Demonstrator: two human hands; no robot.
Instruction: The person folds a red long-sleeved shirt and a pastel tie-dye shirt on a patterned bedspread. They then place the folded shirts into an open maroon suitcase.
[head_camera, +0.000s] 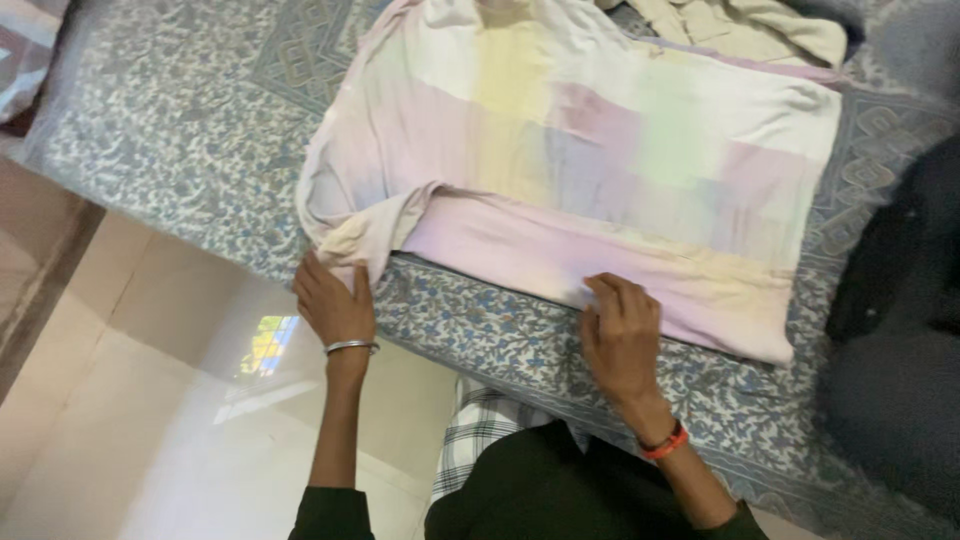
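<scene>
A pastel garment (600, 150) with pink, yellow, green and white blocks lies flat on a blue-and-white patterned bedspread (180, 130). My left hand (334, 300), with a metal bangle on the wrist, pinches the folded sleeve at the garment's near left corner. My right hand (622, 335), with a red band on the wrist, presses on the garment's near pink hem, fingers curled on the cloth. The sleeve is folded inward over the body of the garment.
A beige cloth (740, 25) lies at the far edge of the bed. Dark clothing (900, 280) is heaped at the right. A shiny pale tiled floor (150, 420) lies below the bed's left edge.
</scene>
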